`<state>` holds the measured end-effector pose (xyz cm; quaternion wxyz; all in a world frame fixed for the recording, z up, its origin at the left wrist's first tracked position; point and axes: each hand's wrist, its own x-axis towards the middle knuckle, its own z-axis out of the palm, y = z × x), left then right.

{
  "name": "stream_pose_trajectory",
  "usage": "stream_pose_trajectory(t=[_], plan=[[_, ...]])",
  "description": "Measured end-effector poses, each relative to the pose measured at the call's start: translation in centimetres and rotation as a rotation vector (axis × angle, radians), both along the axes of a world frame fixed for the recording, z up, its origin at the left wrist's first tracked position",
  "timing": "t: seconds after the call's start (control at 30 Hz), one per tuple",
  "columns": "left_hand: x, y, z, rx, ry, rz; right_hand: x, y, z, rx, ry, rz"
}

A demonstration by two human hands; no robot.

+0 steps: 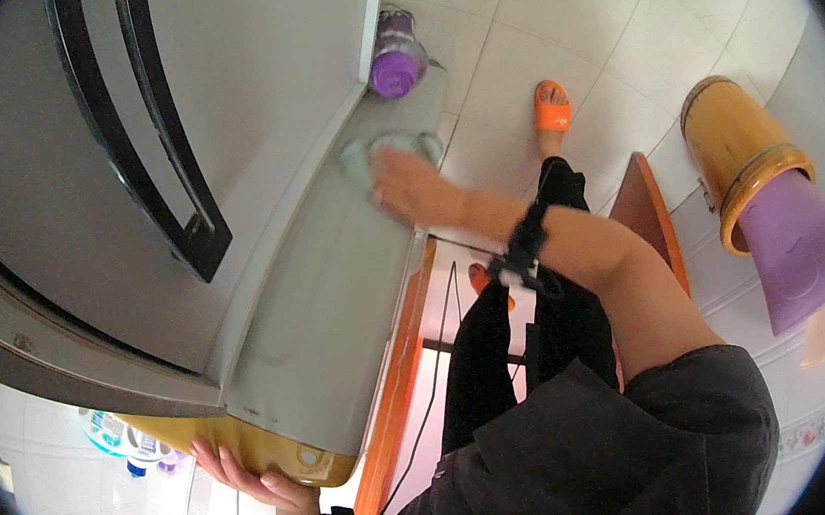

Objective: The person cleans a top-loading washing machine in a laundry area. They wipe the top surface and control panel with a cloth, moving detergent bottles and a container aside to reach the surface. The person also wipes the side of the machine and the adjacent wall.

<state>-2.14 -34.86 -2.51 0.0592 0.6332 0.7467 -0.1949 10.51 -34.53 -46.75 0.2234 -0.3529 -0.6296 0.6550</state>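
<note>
My right hand presses a pale green cloth on the light grey side panel of a tall appliance that looks like a refrigerator. Both hand and cloth are blurred. At the panel's near end is a glossy yellow part. My left hand grips its edge, fingers spread along it. Two long black handles run along the appliance's grey front.
A purple-lidded clear container stands by the appliance's far end. Bottles sit at the left. At right, a yellow barrel-shaped vessel has a lilac object at its mouth. A thin black cable runs from my left wristband.
</note>
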Motion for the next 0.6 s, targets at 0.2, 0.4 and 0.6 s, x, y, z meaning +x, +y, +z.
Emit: stream_pose_trajectory(t=[0.2,0.4,0.6], plan=[[-0.6,-0.2,0.3,-0.031,0.027,-0.067,0.7,-0.3,0.9,0.27,0.135,-0.242],[-0.6,-0.4,0.5,-0.018,0.007,-0.015,-0.7,-2.0,-9.5,0.194,-0.233,-0.365],[0.0,0.4,-0.3,0.005,-0.046,-0.088,-2.3,-3.1,-5.1,0.128,-0.386,-0.361]])
